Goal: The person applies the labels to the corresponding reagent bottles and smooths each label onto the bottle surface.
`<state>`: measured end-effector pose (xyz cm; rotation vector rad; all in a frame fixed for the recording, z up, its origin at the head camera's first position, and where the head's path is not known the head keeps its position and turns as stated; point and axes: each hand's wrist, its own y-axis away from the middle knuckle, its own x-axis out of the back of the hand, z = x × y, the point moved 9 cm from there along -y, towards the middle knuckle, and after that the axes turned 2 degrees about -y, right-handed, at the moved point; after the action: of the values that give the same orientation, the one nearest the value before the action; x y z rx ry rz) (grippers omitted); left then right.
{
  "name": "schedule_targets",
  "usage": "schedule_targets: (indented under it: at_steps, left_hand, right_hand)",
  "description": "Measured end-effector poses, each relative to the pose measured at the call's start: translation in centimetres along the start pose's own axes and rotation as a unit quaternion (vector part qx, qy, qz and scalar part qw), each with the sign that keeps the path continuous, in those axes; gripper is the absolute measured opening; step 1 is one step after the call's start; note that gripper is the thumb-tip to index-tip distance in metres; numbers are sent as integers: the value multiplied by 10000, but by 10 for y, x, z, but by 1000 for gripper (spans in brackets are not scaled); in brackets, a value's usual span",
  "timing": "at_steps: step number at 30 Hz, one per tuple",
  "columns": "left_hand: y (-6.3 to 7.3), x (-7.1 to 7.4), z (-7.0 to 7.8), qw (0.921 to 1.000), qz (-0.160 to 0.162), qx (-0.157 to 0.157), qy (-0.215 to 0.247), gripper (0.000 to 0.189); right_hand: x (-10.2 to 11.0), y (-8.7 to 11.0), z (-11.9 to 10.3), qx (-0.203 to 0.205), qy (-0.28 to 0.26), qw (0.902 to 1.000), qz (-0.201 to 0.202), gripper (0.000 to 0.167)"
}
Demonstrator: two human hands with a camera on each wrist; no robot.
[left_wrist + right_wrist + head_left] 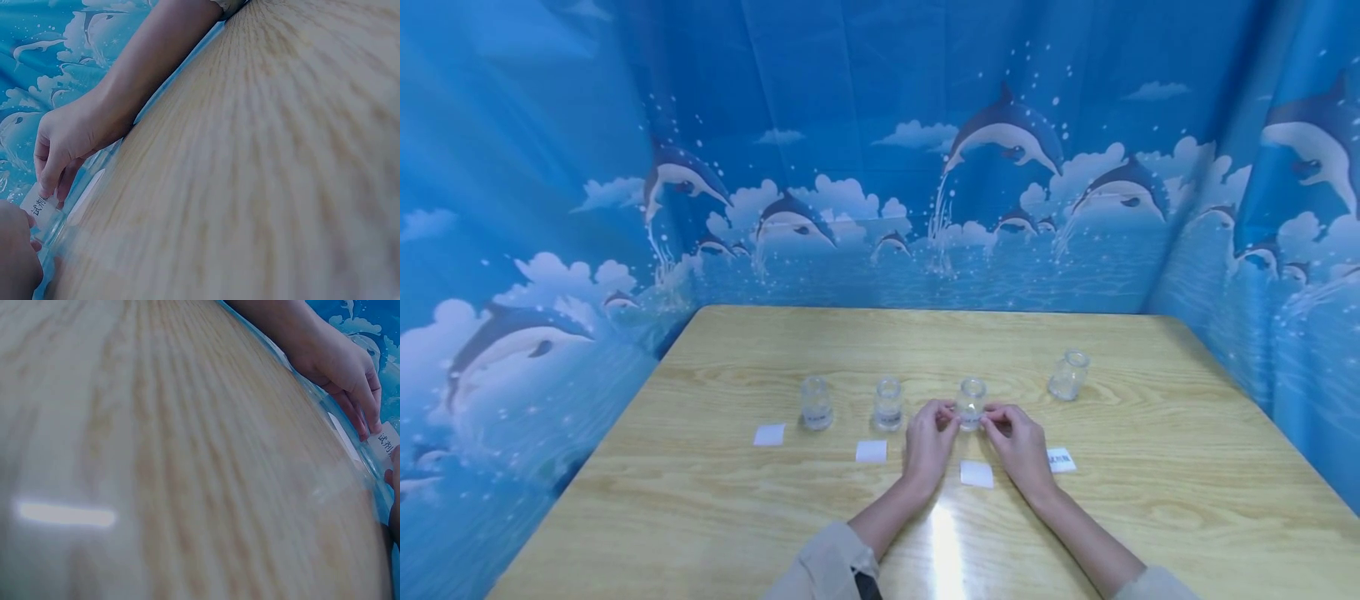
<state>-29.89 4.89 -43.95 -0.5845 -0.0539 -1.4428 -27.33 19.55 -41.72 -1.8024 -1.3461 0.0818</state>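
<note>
A small clear glass jar (972, 403) stands upright between my two hands. My left hand (928, 442) and my right hand (1017, 442) pinch opposite ends of a white label (40, 206) with dark handwriting, held at the jar's near side. Thumbs face me, and the other fingers reach around toward the jar's sides. In the right wrist view the same label (382, 440) shows between both hands. Two more clear jars, one (887, 405) close to my left hand and another (816, 403) further left, carry dark writing low on the glass.
A fourth glass jar (1069, 375) stands at the back right. In front of the jars lie blank white slips (769, 435), (871, 452), (977, 474) and, beside my right hand, a slip with handwriting (1061, 460). A blue dolphin curtain (850, 167) hangs around the wooden table (700, 517).
</note>
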Motion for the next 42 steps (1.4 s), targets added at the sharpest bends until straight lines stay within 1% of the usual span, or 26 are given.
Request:
schedule_targets:
  at_steps: [1, 3, 6, 8, 10, 12, 14, 17, 18, 19, 22, 26, 29, 32, 34, 37, 40, 42]
  left_hand:
    - [0, 0, 0, 10000, -7, 12, 39, 10]
    - [-1, 0, 0, 10000, -21, -27, 42, 10]
    - [-2, 1, 3, 9997, -54, -124, 184, 12]
    - [-3, 1, 3, 9991, -121, -186, 355, 19]
    - [-4, -1, 1, 9979, -225, -224, 570, 30]
    - [-5, -2, 0, 9967, -333, -255, 690, 39]
    - [-5, -4, -1, 9960, -439, -225, 746, 44]
    - [-6, -5, -3, 9954, -558, -100, 774, 45]
    - [-6, -6, -4, 9951, -597, -31, 788, 45]
    - [-7, -6, -4, 9949, -618, -26, 799, 45]
    - [-8, -7, -6, 9944, -674, -42, 809, 44]
    - [-12, -5, -5, 9953, -645, -239, 685, 43]
    - [-14, -3, -4, 9952, -626, -376, 655, 41]
    - [-14, -2, -4, 9945, -665, -404, 706, 41]
    - [-14, -2, -6, 9938, -696, -353, 797, 41]
    - [-14, -2, -10, 9921, -752, -156, 992, 39]
    - [-13, -2, -12, 9910, -793, -49, 1082, 37]
    - [-13, -2, -12, 9909, -812, -65, 1072, 36]
  right_hand:
    - [0, 0, 0, 2, -9, 10000, -2, 17]
    - [0, 0, 1, -59, -224, 9997, -10, 19]
    - [0, 0, 6, -300, -813, 9962, -76, 26]
    - [-1, -1, 9, -450, -1213, 9915, -153, 32]
    - [-3, -1, 12, -581, -1384, 9883, -254, 37]
    - [-7, -1, 13, -694, -1343, 9875, -454, 43]
    - [-12, -1, 16, -902, -1186, 9862, -718, 50]
    - [-20, 0, 19, -1207, -918, 9825, -1079, 56]
    - [-23, 1, 20, -1281, -831, 9815, -1151, 58]
    - [-24, 1, 20, -1319, -726, 9814, -1194, 59]
    - [-25, -2, 17, -1183, -491, 9847, -1182, 57]
    - [-24, -7, 12, -762, -449, 9884, -1238, 52]
    - [-22, -11, 12, -517, -617, 9865, -1426, 46]
    - [-19, -14, 14, -409, -865, 9817, -1645, 38]
    - [-17, -15, 13, -351, -1050, 9783, -1754, 34]
    - [-12, -17, 3, -237, -1297, 9745, -1818, 29]
    - [-7, -18, -7, -71, -1361, 9742, -1798, 26]
    - [-7, -18, -3, -74, -1338, 9747, -1788, 24]
